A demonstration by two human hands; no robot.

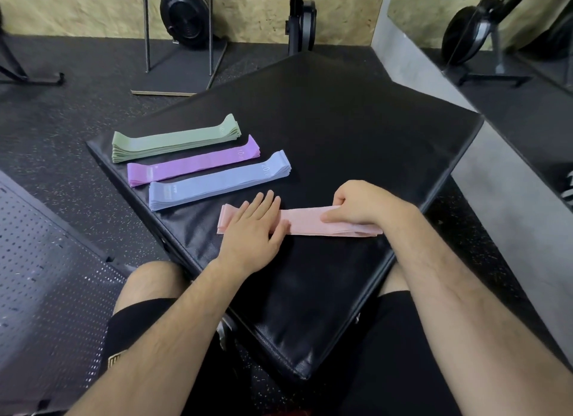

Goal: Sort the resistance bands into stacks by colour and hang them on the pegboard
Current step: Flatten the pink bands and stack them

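Pink stack [307, 225] lies on the black pad [341, 130] beside the blue stack [217, 181]; we pin it under our flat left hand [251, 226], right hand [362, 208] pinching its right end, and should square the edges before lifting.

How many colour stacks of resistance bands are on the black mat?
4. The green fabric band stack lies farthest, the purple stack next, the blue stack nearer, and the pink stack nearest, under the left hand and gripped by the right hand. None seems hidden.

Band colours
A green stack [175, 140], purple stack [193, 164], blue stack [218, 181], pink stack [310, 224]; black pad [341, 130], pale-speckled floor [77, 112].
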